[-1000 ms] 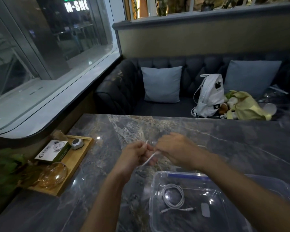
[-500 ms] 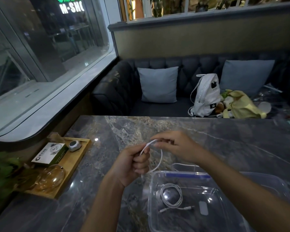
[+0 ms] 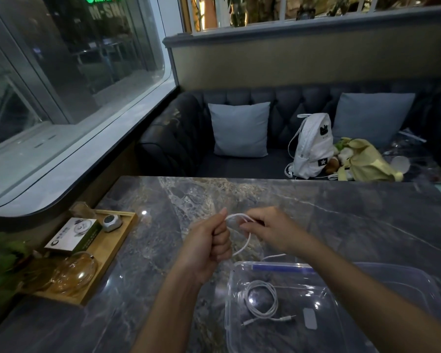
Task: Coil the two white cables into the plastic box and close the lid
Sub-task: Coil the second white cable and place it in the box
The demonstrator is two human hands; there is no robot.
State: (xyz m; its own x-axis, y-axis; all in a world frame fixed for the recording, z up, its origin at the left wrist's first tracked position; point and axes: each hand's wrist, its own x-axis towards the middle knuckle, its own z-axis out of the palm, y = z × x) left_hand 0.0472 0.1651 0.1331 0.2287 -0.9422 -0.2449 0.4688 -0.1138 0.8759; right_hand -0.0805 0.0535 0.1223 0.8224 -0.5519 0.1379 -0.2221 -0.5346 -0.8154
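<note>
Above the marble table, my left hand (image 3: 209,247) is closed in a fist around a white cable (image 3: 243,244) that loops out from it. My right hand (image 3: 273,231) pinches the same cable at the top of the loop, close beside the left thumb. A loose end of this cable trails on the table behind the box. The clear plastic box (image 3: 239,266) stands open just below my hands, and a second white cable (image 3: 262,303) lies coiled on its bottom. My right forearm crosses over the box. I cannot make out the lid.
A wooden tray (image 3: 112,250) at the left holds a small carton, a round grey gadget and a glass bowl (image 3: 74,272). Beyond the table's far edge is a dark sofa with two cushions, a white backpack (image 3: 312,146) and a yellow bag.
The loop of cable between my hands has grown and now hangs below them. My left hand has closed tighter around the cable, and my right hand has drawn in closer to it.
</note>
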